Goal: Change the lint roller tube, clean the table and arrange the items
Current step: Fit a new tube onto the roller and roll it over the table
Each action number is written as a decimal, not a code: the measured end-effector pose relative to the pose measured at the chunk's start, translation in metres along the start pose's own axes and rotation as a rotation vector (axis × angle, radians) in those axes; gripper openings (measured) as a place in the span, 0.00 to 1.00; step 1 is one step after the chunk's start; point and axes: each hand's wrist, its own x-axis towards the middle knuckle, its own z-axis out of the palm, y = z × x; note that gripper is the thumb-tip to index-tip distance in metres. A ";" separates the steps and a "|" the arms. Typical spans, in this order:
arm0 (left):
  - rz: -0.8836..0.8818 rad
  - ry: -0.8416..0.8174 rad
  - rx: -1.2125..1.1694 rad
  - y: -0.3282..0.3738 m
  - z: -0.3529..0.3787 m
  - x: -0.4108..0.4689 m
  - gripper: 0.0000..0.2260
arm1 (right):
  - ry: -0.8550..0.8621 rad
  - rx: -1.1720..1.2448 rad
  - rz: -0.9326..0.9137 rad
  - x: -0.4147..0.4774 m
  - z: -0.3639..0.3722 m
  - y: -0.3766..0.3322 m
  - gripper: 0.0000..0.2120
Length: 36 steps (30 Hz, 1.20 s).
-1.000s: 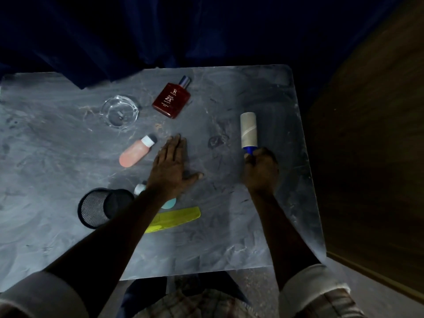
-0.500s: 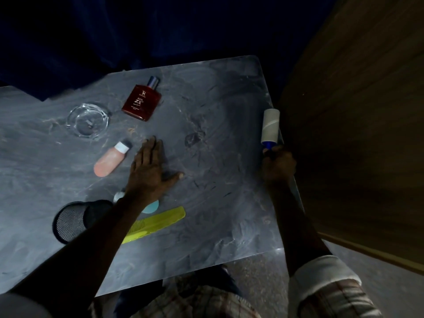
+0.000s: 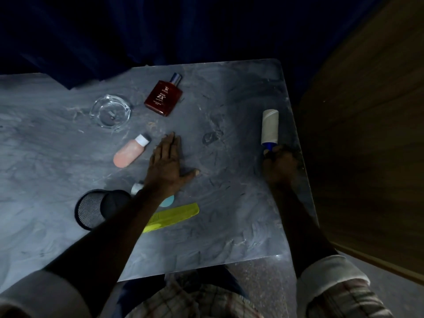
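Observation:
My right hand grips the blue handle of the lint roller; its pale tube lies on the grey table close to the right edge, pointing away from me. My left hand rests flat on the table's middle, fingers straight, thumb out to the right. Around it lie a pink bottle, a red perfume bottle, a glass ashtray, a black mesh cup on its side and a yellow comb. Hair and lint are scattered over the surface.
A small light-blue bottle lies partly hidden under my left forearm. A dark blue curtain hangs behind the table. Beyond the table's right edge is a wooden panel. A dark smudge marks the tabletop between my hands.
The lint roller went from the table's right-middle out to its right edge; in the last half second it has come slightly back inward. My left hand has stayed flat in place.

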 end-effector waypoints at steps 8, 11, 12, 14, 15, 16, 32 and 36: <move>-0.015 0.002 -0.019 0.000 -0.001 -0.001 0.53 | -0.031 -0.063 -0.131 -0.018 0.039 -0.049 0.15; -0.023 0.011 -0.036 0.000 -0.001 -0.002 0.53 | -0.032 -0.077 -0.183 -0.033 0.054 -0.065 0.13; -0.025 0.011 -0.040 0.001 0.000 -0.001 0.54 | -0.037 -0.080 -0.204 -0.037 0.058 -0.069 0.13; -0.027 0.009 -0.045 0.000 -0.001 -0.001 0.54 | -0.069 -0.072 -0.239 -0.043 0.066 -0.077 0.13; -0.028 0.009 -0.048 0.000 -0.001 -0.001 0.54 | -0.091 -0.074 -0.257 -0.046 0.070 -0.080 0.13; -0.028 0.008 -0.052 0.000 -0.001 -0.001 0.54 | -0.108 -0.081 -0.275 -0.049 0.073 -0.083 0.13; -0.043 -0.026 -0.088 0.003 -0.007 -0.003 0.53 | -0.077 -0.007 -0.197 -0.044 0.078 -0.085 0.12; -0.045 -0.013 -0.081 0.003 -0.007 -0.004 0.53 | -0.034 0.117 -0.092 -0.031 0.066 -0.067 0.10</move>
